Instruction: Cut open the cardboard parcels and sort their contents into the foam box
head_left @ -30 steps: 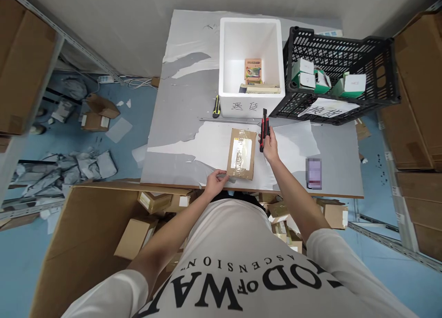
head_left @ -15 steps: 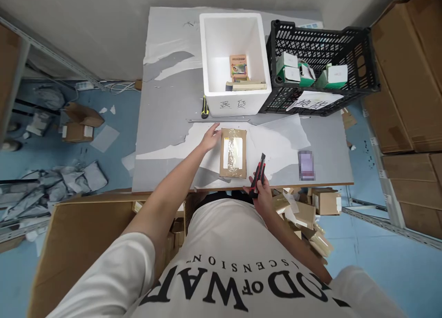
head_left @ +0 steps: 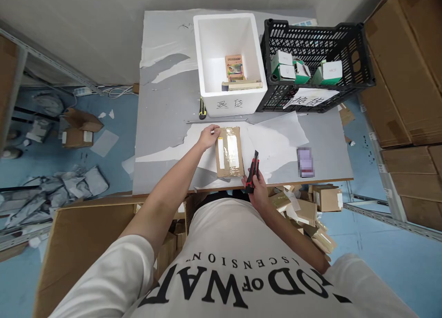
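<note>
A small cardboard box [head_left: 229, 153], crossed by clear tape and bearing white labels, lies on the table in front of me. My left hand [head_left: 208, 137] grips its far left corner, fingers bent at the edge. Near the table's front edge, my right hand [head_left: 257, 184] is wrapped around a red and black utility knife [head_left: 253, 174]. Its tip points away from me, just right of the box, and the dark blade end looks apart from the cardboard.
Behind the box stand a white foam box [head_left: 228, 102] and a black plastic crate [head_left: 317, 32] with green-and-white cartons. A yellow and black cutter [head_left: 202, 108] lies left of the foam box. A blurred purple item [head_left: 305, 162] is at right. A large open carton [head_left: 86, 244] stands at lower left.
My left hand has closed on the box's far left corner, and the box is slightly turned. The utility knife has moved a little left, closer to the box.
</note>
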Available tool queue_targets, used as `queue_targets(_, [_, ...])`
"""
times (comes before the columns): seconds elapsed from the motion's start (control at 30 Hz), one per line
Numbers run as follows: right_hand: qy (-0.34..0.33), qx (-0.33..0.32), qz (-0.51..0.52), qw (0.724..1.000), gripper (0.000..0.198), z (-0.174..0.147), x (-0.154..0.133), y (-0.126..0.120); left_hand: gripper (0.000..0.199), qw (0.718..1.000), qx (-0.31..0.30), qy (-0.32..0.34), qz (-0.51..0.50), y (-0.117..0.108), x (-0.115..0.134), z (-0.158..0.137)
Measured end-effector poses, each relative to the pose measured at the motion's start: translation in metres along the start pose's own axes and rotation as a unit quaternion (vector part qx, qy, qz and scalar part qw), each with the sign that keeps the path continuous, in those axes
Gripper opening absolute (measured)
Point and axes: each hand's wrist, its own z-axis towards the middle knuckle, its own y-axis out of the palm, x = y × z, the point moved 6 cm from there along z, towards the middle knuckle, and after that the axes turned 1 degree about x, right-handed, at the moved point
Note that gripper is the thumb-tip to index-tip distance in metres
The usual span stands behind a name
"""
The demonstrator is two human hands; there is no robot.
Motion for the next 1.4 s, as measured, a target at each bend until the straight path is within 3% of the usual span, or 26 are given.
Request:
queue_targets(0.2, [-0.091,-0.021,-0.034,0.995,0.045,0.039,-0.051,0.011,0.025,0.987,0.124,-0.052,-0.084,-0.027,-0.009,-0.024])
queue_targets(0.33, [-0.133,-0.078,-0.099,0.983,0.049,0.080,-0.094,0.014,0.026,0.968,0.175,-0.095,-0.151,-0.025,-0.023,-0.059])
queue_targets(0.43, [-0.135,-0.117,-0.154,0.972,0.054,0.107,-0.111,0.010,0.031,0.960,0.190,-0.108,-0.176,-0.015,-0.033,-0.091])
queue_targets(0.6, [-0.115,-0.140,-0.198,0.963,0.056,0.135,-0.103,0.001,0.040,0.955,0.189,-0.140,-0.178,0.005,-0.057,-0.136])
queue_targets(0.73, [-0.107,-0.136,-0.195,0.965,0.058,0.143,-0.089,0.002,0.042,0.960,0.187,-0.166,-0.123,0.006,-0.070,-0.149])
queue_targets(1.03, [-0.116,-0.129,-0.208,0.963,0.064,0.141,-0.087,0.007,0.042,0.971,0.158,-0.129,0.121,-0.010,-0.046,-0.153])
queue_targets(1.1, [-0.118,-0.134,-0.207,0.962,0.067,0.137,-0.091,0.004,0.050,0.967,0.156,-0.101,0.172,-0.012,-0.036,-0.153])
queue_targets(1.2, [-0.121,-0.136,-0.226,0.957,0.072,0.125,-0.098,-0.011,0.067,0.957,0.128,-0.007,0.259,-0.008,-0.013,-0.143])
queue_targets(1.33, [-0.107,-0.105,-0.319,0.936,0.083,0.101,-0.102,-0.042,0.100,0.914,-0.002,0.136,0.381,0.022,0.021,-0.116])
queue_targets(1.4, [-0.096,-0.099,-0.361,0.922,0.089,0.087,-0.100,-0.052,0.117,0.887,-0.060,0.175,0.423,0.038,0.030,-0.105])
